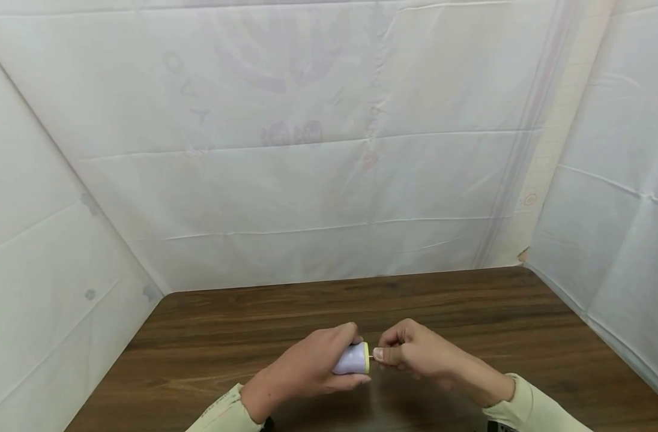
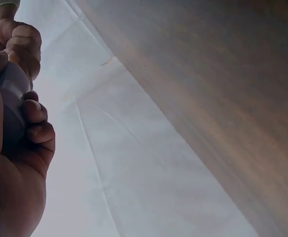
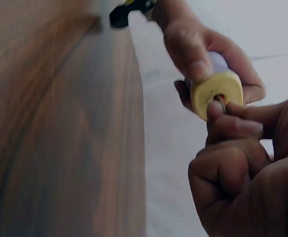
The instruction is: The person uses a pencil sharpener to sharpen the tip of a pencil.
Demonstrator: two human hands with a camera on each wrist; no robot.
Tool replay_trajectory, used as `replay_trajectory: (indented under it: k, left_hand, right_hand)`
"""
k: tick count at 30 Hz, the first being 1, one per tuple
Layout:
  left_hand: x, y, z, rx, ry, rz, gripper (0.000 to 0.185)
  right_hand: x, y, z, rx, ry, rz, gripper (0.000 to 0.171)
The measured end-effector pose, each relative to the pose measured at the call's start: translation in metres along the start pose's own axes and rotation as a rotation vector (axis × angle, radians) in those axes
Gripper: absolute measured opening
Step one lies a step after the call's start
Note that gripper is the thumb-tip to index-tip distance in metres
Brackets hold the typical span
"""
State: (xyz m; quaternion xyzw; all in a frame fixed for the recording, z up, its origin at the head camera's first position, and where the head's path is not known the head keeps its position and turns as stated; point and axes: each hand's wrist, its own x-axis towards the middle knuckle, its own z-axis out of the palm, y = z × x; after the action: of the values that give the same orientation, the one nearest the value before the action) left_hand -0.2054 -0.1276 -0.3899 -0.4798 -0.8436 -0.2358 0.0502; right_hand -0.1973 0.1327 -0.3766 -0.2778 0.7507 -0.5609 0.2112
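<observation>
In my left hand [image 1: 307,372] I hold a small device [image 1: 352,360] with a pale lilac body, rounded and short, lying on its side just above the worktop [image 1: 469,312]. Its end facing my right hand [image 1: 415,354] is a pale yellow cap [image 3: 217,94], flat and round, with a small hole in the middle. From that hole a thin metal tip [image 3: 222,102] pokes out, and my right fingertips [image 3: 233,123] pinch it right at the cap's face. My left fingers wrap the lilac body, thumb on top near the yellow rim, so most of the body is hidden.
</observation>
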Motion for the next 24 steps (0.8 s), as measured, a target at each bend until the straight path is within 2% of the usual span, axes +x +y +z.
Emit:
replay_trajectory:
  k: [1,3,6,8,10,12,14,16,18,20,22,24]
  left_hand:
    - [0.0,-0.001,0.0,-0.007,0.0,-0.009,0.042]
    - [-0.001,-0.003,0.001,-0.034,0.004,-0.032,0.043]
    - [-0.003,-0.005,0.0,-0.051,0.032,-0.048,0.044]
    - [-0.003,-0.006,-0.001,-0.051,0.054,-0.043,0.044]
    - [-0.002,-0.006,-0.002,-0.057,0.073,-0.043,0.044]
    - [-0.002,-0.006,-0.004,-0.081,0.086,-0.056,0.043]
    - [-0.002,-0.006,-0.006,-0.115,0.1,-0.072,0.042]
    - [-0.002,-0.006,-0.007,-0.17,0.113,-0.091,0.04]
    - [-0.001,-0.006,-0.009,-0.224,0.125,-0.098,0.039]
    - [-0.001,-0.005,-0.01,-0.274,0.136,-0.095,0.037]
    - [0.0,-0.005,-0.01,-0.319,0.142,-0.085,0.035]
    - [0.001,-0.004,-0.009,-0.357,0.146,-0.062,0.033]
  right_hand:
    - [0.001,0.0,0.0,-0.006,-0.006,0.002,0.037]
    - [0.002,0.0,0.0,-0.09,-0.002,-0.059,0.032]
    - [0.004,0.002,0.0,-0.211,0.024,-0.167,0.015]
    - [0.005,0.003,0.0,-0.228,0.052,-0.213,0.005]
    - [0.005,0.005,0.0,-0.253,0.098,-0.263,0.008]
    - [0.006,0.007,0.0,-0.309,0.165,-0.354,0.013]
    - [0.009,0.01,0.001,-0.426,0.232,-0.517,0.014]
    - [0.013,0.012,0.001,-0.622,0.313,-0.76,0.01]
    - [0.017,0.011,0.001,-0.832,0.428,-1.022,0.007]
    - [0.021,0.008,0.001,-1.012,0.572,-1.234,0.016]
    - [0.023,0.003,0.001,-1.138,0.702,-1.374,0.023]
    - [0.023,-0.002,0.001,-1.214,0.791,-1.443,0.027]
